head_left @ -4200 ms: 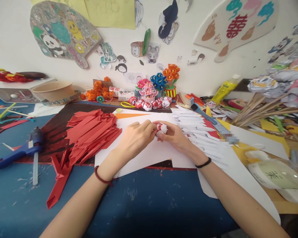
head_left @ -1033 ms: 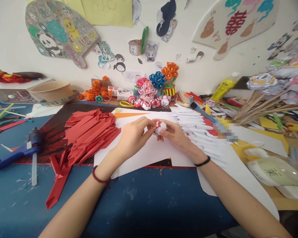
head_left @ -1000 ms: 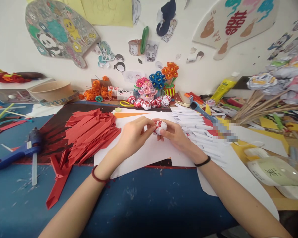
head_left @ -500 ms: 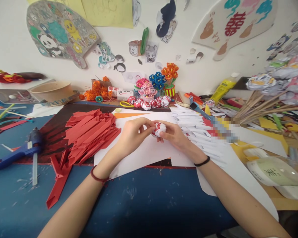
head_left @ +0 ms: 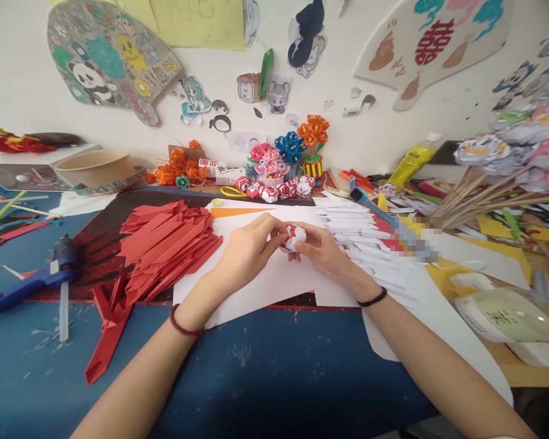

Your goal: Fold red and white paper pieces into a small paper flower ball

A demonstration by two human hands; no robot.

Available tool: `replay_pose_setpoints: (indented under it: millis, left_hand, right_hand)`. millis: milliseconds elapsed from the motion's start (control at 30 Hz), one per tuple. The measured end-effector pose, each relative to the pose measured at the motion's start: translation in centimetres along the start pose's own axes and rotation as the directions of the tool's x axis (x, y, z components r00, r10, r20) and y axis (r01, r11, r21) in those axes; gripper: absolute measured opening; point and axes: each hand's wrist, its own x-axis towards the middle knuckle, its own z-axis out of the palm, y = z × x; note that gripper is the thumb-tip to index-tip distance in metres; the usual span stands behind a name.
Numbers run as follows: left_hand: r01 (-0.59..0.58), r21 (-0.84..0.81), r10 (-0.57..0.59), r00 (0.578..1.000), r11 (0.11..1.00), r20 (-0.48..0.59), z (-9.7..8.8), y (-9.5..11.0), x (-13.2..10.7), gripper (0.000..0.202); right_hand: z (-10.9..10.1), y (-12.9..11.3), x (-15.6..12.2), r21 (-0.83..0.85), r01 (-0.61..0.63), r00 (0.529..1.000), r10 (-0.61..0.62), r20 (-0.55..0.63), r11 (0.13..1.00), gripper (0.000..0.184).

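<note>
Both hands meet over the white paper sheet (head_left: 251, 286), around a small red-and-white folded paper ball (head_left: 294, 236). My right hand (head_left: 322, 249) wraps it from the right, thumb on its near side. My left hand (head_left: 249, 247) pinches at its left side with thumb and forefinger; the fingertips partly cover it. To the left lies a pile of folded red paper strips (head_left: 169, 244), with a few joined red strips (head_left: 107, 329) below it. Folded white paper strips (head_left: 354, 225) lie in rows to the right. Similar red-and-white paper balls (head_left: 269, 194) sit in a line at the back.
A blue glue gun (head_left: 50, 277) rests at the left on the blue mat (head_left: 256, 372). Behind stand a beige bowl (head_left: 94, 167) and beaded flowers (head_left: 289, 149). On the right are a yellow bottle (head_left: 409, 164), paper flowers on sticks (head_left: 480, 152) and a clear plastic package (head_left: 507, 317).
The left wrist and hand have shifted slightly, and the paper ball is turned a little between the fingers. Everything else stays in place.
</note>
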Motion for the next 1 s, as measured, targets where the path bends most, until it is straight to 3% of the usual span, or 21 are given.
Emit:
replay_pose_setpoints:
  millis: [167, 333, 467, 567, 667, 767, 867, 1000]
  left_hand:
    - [-0.106, 0.329, 0.126, 0.991, 0.938, -0.040, 0.4, -0.2, -0.2, 0.017]
    - [-0.296, 0.542, 0.377, 0.925, 0.786, -0.042, 0.4, -0.8, -0.5, 0.013]
    - [-0.414, 0.641, 0.510, 0.859, 0.647, 0.041, -0.1, -0.7, -0.6, 0.012]
    - [-0.431, 0.625, 0.539, 0.842, 0.651, 0.020, -0.3, -0.6, -0.7, 0.011]
    - [-0.347, 0.481, 0.455, 0.882, 0.805, -0.125, -0.2, -0.4, -0.7, 0.008]
    - [-0.193, 0.159, 0.223, 0.954, 0.968, -0.199, -0.4, 0.1, -0.3, 0.007]
    - [-0.064, -0.123, 0.046, 0.989, 0.990, -0.139, -0.9, 0.5, 0.1, 0.006]
    - [0.037, -0.260, -0.049, 0.998, 0.965, -0.039, -1.1, 0.4, 0.3, 0.010]
  right_hand:
    - [0.1, -0.1, 0.0, -0.016, -0.005, 1.000, 0.005, 0.000, 1.000, 0.043]
    - [0.3, -0.4, -0.2, -0.036, -0.016, 1.000, 0.016, 0.006, 0.999, 0.044]
    - [0.5, -0.5, -0.3, -0.055, -0.024, 1.000, 0.025, 0.012, 0.998, 0.046]
    - [0.4, -0.4, -0.2, -0.029, -0.014, 0.999, 0.015, 0.033, 0.999, 0.047]
    - [0.4, -0.6, -0.2, -0.008, -0.005, 0.999, 0.006, 0.050, 1.000, 0.048]
    - [0.3, -0.8, -0.2, -0.014, -0.008, 0.999, 0.009, 0.049, 1.000, 0.048]
    - [0.2, -0.6, -0.1, -0.016, -0.010, 0.998, 0.011, 0.055, 1.000, 0.050]
    - [0.0, -0.4, -0.1, -0.020, -0.017, 0.997, 0.018, 0.075, 1.000, 0.055]
